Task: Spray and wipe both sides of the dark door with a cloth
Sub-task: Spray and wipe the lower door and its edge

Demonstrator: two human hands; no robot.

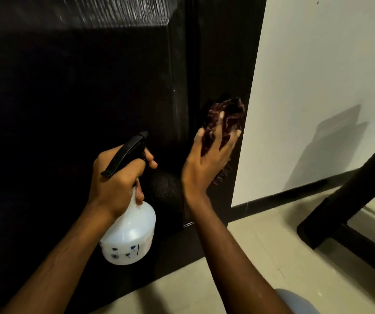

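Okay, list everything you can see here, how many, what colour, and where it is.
door: one, black, left and centre
cloth: one, dark maroon, pressed on dark surface beside wall
spray bottle: one, white, black trigger head, lower centre
wall: one, white, right
skirting: one, black, foot of wall
floor: one, beige, bottom right
furniture frame: one, black, far right
fabric: one, blue-grey, bottom edge
left grip: one, holds spray bottle's neck
right grip: one, spread fingers press cloth
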